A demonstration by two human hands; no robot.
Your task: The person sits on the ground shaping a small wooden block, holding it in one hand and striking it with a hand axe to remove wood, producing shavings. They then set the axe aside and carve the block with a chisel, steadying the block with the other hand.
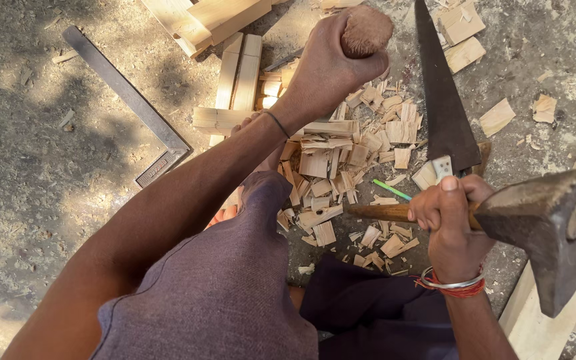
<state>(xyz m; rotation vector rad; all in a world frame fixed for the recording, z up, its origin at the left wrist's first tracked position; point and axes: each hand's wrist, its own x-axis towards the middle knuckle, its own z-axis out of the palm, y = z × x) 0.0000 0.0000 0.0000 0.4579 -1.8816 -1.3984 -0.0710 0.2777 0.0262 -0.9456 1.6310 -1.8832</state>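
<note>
We've got the left hand (331, 60) clamped around the round wooden handle (366, 30) of what reads as a chisel, blade hidden, standing over the chip pile (341, 160) on the ground; the right hand (449, 213) is closed high on the hammer (541, 220) shaft, right by the head. Judgement: keep the chisel steady and land the strike square on the handle top, clear of the knuckles. Chisel's long axis runs near-vertical, butt toward camera; hammer shaft lies left-right, head at right.

Bare arms; thin dark band on left wrist (276, 123), metal bangle with red thread on right wrist (451, 285), purple-grey cloth.
</note>
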